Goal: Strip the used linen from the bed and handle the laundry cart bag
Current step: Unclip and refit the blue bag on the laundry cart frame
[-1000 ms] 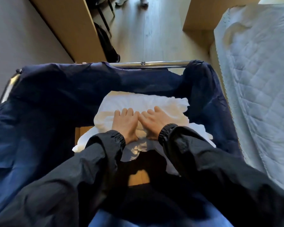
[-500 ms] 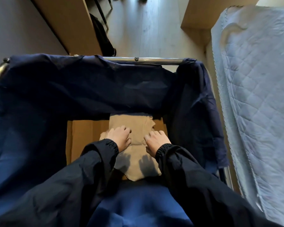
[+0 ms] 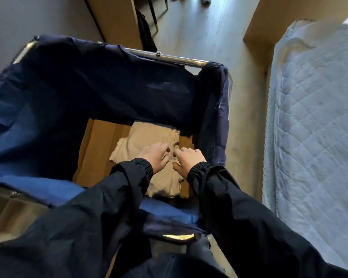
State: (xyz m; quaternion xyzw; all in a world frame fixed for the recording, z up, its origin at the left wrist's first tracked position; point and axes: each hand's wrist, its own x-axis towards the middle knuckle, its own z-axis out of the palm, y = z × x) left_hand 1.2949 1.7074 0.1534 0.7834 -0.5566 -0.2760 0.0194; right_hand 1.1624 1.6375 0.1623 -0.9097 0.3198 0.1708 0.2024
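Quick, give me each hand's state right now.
Left hand: fingers curled over the linen in the cart bag; grip cannot be told.
Right hand: fingers curled over the same linen; grip cannot be told.

Crumpled cream linen (image 3: 147, 137) lying on the brown floor of the open navy cart bag (image 3: 100, 91), beside the stripped bed (image 3: 313, 121).

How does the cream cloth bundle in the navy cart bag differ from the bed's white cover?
The crumpled cream linen bundle lies bunched and plain; the white quilted mattress cover lies spread flat, stitched in diamonds. The bundle sits shadowed inside the navy cart bag; the cover lies in daylight. Both are pale fabric.
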